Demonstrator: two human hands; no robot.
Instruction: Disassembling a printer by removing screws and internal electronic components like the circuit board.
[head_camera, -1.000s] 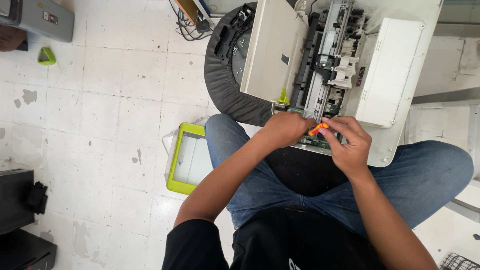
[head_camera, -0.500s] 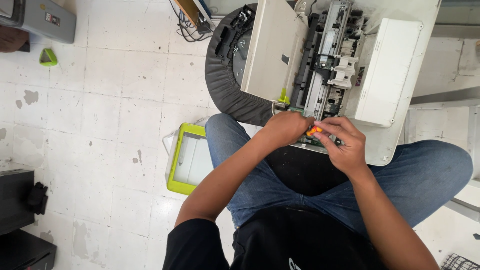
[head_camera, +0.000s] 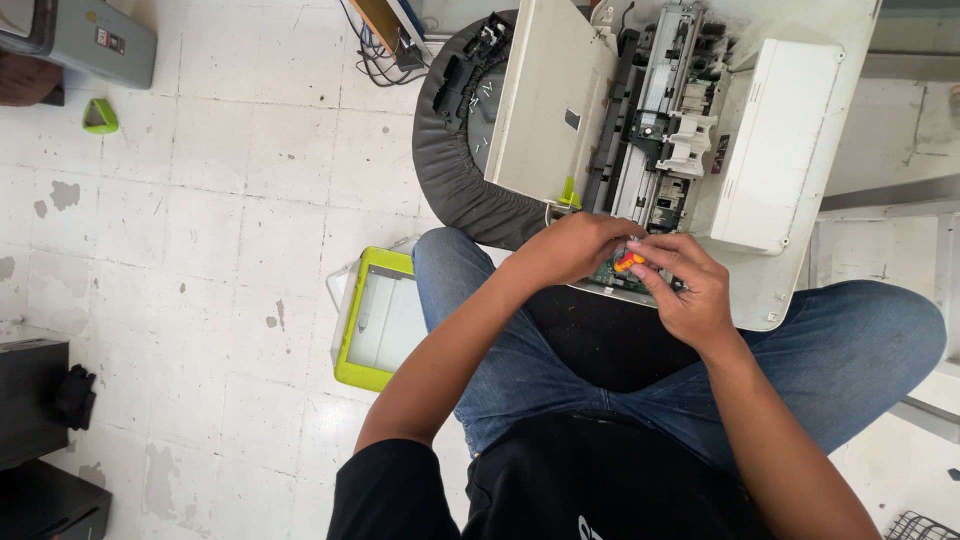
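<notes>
While the opened-up white plastic printer (head_camera: 770, 150) sat tipped across the person's jeans-clad lap, both hands were bunched together at its lower edge over a small green circuit board (head_camera: 610, 277). The right hand (head_camera: 690, 290) pinched a small orange-handled screwdriver (head_camera: 628, 263) and the left hand (head_camera: 575, 247) curled closed beside it, steadying. Looked like mid-unscrewing to me; the next bit would need a steady twist without slipping.

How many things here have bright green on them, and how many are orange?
Lime-green things: 3, the tray on the floor, the small triangle piece, the clip on the opened printer
Orange things: 1, the tool handle between both hands
Total: 4
</notes>
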